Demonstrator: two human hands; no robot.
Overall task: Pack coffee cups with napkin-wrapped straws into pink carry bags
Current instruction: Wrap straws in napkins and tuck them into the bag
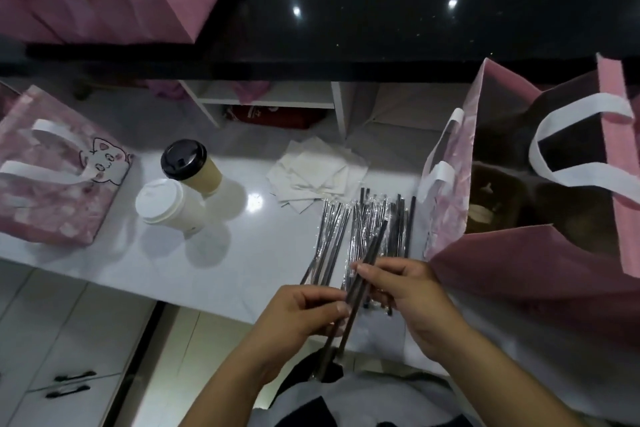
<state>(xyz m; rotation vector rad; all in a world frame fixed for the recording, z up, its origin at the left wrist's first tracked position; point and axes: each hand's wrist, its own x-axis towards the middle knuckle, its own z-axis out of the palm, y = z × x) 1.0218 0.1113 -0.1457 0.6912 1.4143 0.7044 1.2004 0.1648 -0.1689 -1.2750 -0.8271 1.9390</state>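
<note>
— What are the hands doing in the head view?

— Both are closed in a pinch. The left hand (304, 308) has its thumb and curled fingers clamped on the held straws (375, 243), a thin bunch of dark ones, around their middle. The right hand (408, 291) pinches the same bunch just above, thumb on top and fingers curled beneath.

— Where do those straws sit?

— They slant up from near the person's body and end over the straw pile (363, 218). The pile lies in clear wrappers on the white counter (207, 253), just beyond the hands.

— And the other things for the task?

— The napkins (317, 172) lie in a loose stack just past the pile. Left of them stand the black-lidded cup (188, 165) and the white-lidded cup (166, 203), close together; whether they touch I can't tell. The open pink bag (450, 184) stands upright at the right, just beside the pile, with white handles drooping over its mouth. The cat bag (52, 191) sits at the counter's left end.

— Any writing?

— None I can read. The cat bag bears a drawn cat face, and a small mark low on the white-lidded cup is too small to make out.
</note>
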